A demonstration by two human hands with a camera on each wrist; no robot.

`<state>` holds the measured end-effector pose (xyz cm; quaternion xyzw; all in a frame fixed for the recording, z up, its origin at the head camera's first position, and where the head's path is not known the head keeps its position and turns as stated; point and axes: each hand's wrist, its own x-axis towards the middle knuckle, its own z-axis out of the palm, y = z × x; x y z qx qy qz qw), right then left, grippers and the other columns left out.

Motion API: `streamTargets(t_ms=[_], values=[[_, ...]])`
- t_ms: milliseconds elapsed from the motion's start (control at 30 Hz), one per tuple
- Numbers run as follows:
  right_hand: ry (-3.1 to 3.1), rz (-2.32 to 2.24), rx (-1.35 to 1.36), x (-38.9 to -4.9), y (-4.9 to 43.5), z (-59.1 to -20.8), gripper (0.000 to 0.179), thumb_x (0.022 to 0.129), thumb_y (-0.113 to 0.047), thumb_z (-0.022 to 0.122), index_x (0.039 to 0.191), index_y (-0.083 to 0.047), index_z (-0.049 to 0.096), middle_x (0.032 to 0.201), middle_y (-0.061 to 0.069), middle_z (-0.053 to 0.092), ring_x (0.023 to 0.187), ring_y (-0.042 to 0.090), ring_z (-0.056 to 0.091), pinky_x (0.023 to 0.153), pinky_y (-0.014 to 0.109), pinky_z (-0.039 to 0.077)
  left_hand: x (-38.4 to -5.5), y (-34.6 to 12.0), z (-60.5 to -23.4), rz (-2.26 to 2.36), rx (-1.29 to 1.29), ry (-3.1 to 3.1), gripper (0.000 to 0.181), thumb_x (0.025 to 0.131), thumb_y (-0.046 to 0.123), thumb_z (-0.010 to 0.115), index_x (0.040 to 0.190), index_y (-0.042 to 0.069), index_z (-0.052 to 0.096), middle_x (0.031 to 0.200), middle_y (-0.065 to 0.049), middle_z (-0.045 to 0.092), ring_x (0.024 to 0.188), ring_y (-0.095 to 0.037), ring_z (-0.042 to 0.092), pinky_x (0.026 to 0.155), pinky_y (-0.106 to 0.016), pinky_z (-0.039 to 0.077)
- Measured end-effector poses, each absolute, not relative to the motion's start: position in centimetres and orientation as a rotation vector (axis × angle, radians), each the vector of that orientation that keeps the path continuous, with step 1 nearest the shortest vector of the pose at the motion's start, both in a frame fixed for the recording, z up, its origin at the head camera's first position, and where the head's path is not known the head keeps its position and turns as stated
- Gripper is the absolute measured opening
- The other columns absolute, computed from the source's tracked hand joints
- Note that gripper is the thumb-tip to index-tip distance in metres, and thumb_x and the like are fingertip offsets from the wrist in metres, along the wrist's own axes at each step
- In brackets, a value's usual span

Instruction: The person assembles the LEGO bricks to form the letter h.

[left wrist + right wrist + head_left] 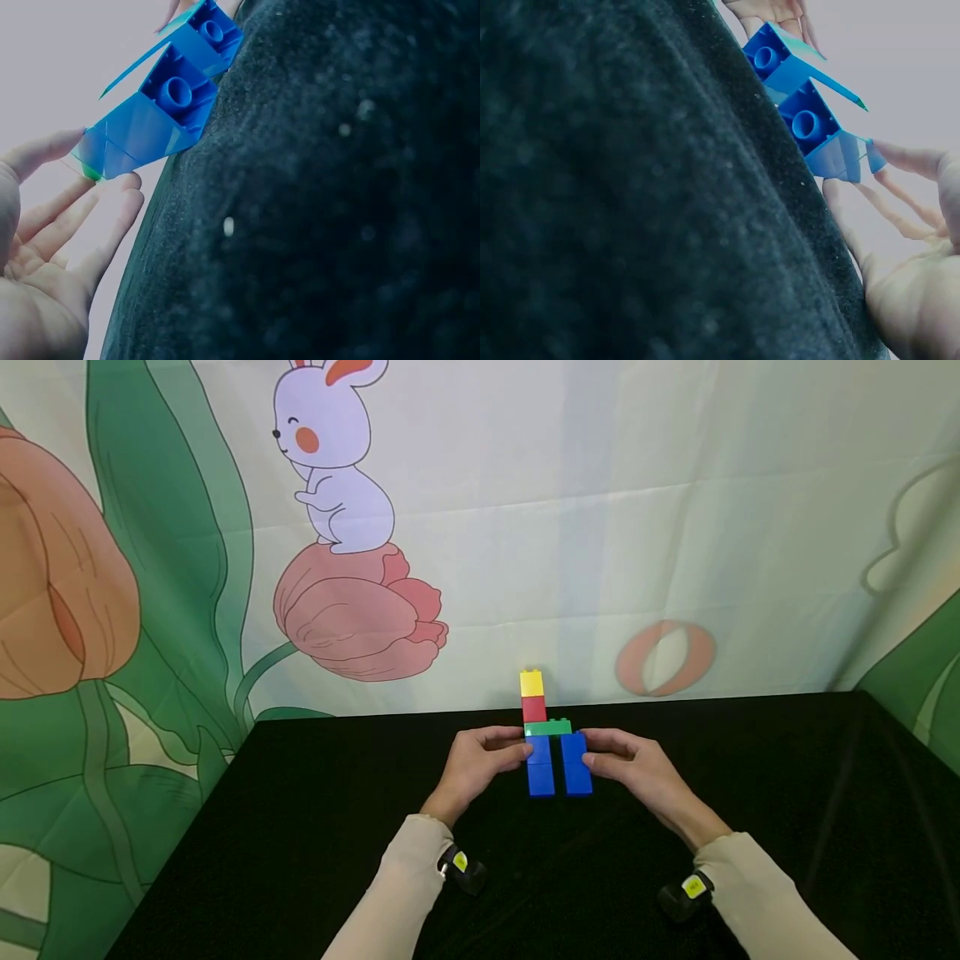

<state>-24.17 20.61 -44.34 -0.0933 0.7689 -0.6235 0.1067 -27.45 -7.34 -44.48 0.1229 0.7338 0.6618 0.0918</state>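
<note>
A figure of toy building bricks is held between both hands in the head view. Two columns of blue bricks (pixel 541 779) hang side by side like legs. A green brick (pixel 555 727) bridges their tops, and a red brick (pixel 534 709) and a yellow brick (pixel 531 683) stack on its left end. My left hand (pixel 476 760) pinches the left blue column, thumb in front. My right hand (pixel 637 768) pinches the right blue column near its top. Both wrist views show the hollow undersides of the blue bricks (pixel 177 91) (pixel 807 124), tilted toward the cameras.
A black cloth covers the table (pixel 300 860) under the arms. Behind it hangs a pale backdrop (pixel 510 510) printed with a rabbit, tulips and leaves. Each wrist carries a small strapped-on camera (pixel 468 875).
</note>
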Motion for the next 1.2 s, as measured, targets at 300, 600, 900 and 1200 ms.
streamTargets(t_ms=[300,600,900,1200], values=[[2.261,-1.812,-0.265,-24.21,20.57,-44.29,0.063,0.102,-0.037,0.071,0.154,-0.008,0.05,0.152,0.018,0.055,0.136,0.035,0.056,0.117,0.057,0.041,-27.45,-7.46,-44.55,1.965,0.369,2.157,0.037,0.099,0.015,0.078,0.133,0.0,0.071,0.124,-0.015,0.075,0.111,-0.028,0.075,0.094,-0.036,0.06],[2.319,-1.745,-0.24,-24.29,20.51,-44.43,0.064,0.102,-0.04,0.07,0.156,-0.011,0.05,0.155,0.017,0.053,0.141,0.037,0.05,0.119,0.063,0.034,-27.36,-7.53,-44.62,1.951,0.393,2.152,0.04,0.099,0.014,0.078,0.135,0.0,0.07,0.128,-0.016,0.073,0.114,-0.029,0.073,0.096,-0.037,0.06],[2.334,-1.724,-0.199,-24.39,20.38,-44.66,0.064,0.103,-0.041,0.069,0.156,-0.011,0.049,0.155,0.018,0.052,0.142,0.038,0.048,0.119,0.064,0.033,-27.43,-7.5,-44.92,1.921,0.393,2.16,0.039,0.099,0.013,0.078,0.134,0.0,0.07,0.13,-0.015,0.072,0.115,-0.028,0.072,0.096,-0.036,0.06],[2.353,-1.687,-0.164,-24.6,20.11,-44.69,0.065,0.103,-0.042,0.068,0.157,-0.012,0.049,0.155,0.018,0.052,0.143,0.039,0.047,0.119,0.066,0.032,-27.48,-7.58,-44.88,1.877,0.351,2.205,0.038,0.099,0.017,0.079,0.133,0.002,0.072,0.13,-0.014,0.072,0.112,-0.027,0.073,0.095,-0.035,0.06]])
